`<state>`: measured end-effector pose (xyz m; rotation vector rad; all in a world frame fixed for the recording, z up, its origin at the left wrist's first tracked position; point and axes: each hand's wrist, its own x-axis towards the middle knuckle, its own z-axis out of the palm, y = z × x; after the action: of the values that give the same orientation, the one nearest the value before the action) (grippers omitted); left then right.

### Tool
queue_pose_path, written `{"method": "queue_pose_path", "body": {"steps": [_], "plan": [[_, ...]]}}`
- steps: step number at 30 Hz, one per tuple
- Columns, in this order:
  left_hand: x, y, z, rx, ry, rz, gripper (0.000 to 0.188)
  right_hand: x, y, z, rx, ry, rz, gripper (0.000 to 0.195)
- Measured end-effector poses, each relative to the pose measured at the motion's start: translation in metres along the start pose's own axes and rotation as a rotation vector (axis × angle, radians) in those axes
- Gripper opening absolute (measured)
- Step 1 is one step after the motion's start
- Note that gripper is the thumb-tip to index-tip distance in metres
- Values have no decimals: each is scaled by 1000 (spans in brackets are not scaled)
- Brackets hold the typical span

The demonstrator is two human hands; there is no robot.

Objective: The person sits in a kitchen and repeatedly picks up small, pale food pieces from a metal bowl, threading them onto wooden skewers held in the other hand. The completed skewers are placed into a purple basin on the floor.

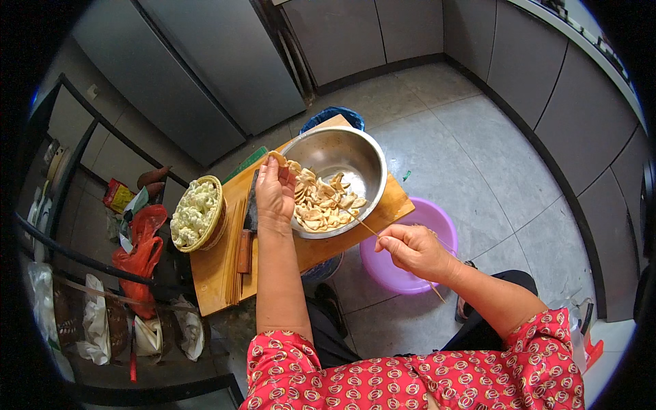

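Observation:
A thin wooden skewer (365, 226) runs slantwise over the steel bowl, with pale tan food slices (307, 179) threaded along its far part. My right hand (412, 247) grips the skewer near its lower end, which sticks out below my fist. At the far end, my left hand (274, 187) holds a slice between thumb and fingers, palm turned up. More loose slices (320, 218) of the same kind lie in the stainless steel bowl (376, 159), under the skewer. What the slices are I cannot tell for certain. The bowl rests on a wooden board (318, 253).
Left on the board are a wicker basket of cauliflower florets (197, 215), a bundle of skewers (233, 256) and a cleaver (246, 246). A purple basin (376, 269) stands on the floor under my right hand. Behind the board is a blue-lined bin (353, 117); a black rack (84, 256) flanks the left.

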<state>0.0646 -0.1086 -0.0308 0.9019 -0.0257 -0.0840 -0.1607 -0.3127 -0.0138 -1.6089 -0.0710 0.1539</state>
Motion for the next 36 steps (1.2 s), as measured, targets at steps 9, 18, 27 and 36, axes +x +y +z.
{"method": "queue_pose_path", "body": {"steps": [9, 18, 27, 36], "plan": [[0, -4, 0, 36, 0, 28, 13, 0, 4, 1, 52, -9, -18, 22], [7, -2, -15, 147, 77, -103, 13, 8, 9, -10, -49, 126, -79, 20], [10, -6, -18, 164, 13, -150, 9, 22, 70, -86, -335, 542, 14, 24], [-11, 12, -19, 222, -6, -163, 12, -22, 206, -110, -936, 176, 475, 22]]}}
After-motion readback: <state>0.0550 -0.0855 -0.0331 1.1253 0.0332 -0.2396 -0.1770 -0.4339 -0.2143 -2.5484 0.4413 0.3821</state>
